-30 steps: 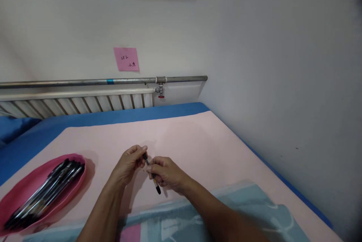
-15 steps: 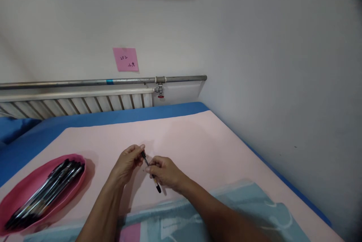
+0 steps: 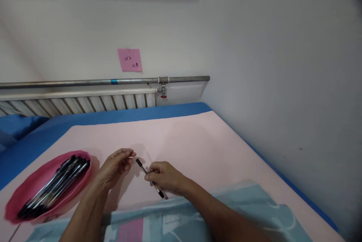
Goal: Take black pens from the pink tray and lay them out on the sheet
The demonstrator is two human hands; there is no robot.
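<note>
A slim pen point(image 3: 156, 188) with black ends slants across the middle of the view, pinched by my right hand point(image 3: 166, 176) near its middle. Its upper black end points toward my left hand point(image 3: 118, 164), which is apart from the pen. The fingers of my left hand are loosely curled with a gap to the thumb, and nothing shows in them. To the left, a pink oval basket point(image 3: 17, 198) holds a bundle of several similar pens point(image 3: 56, 185), lying slantwise.
A pink sheet point(image 3: 181, 136) covers the blue surface point(image 3: 158, 111). Near me lies a light blue patterned cloth point(image 3: 243, 200). At the back stand a white radiator point(image 3: 85, 104), a metal pipe point(image 3: 186, 79) and a wall with a pink note point(image 3: 130, 60). A wall point(image 3: 283, 83) borders the right.
My left hand has let go of the pen's upper end and moved left, away from it. My right hand still holds the pen. The view has shifted slightly.
</note>
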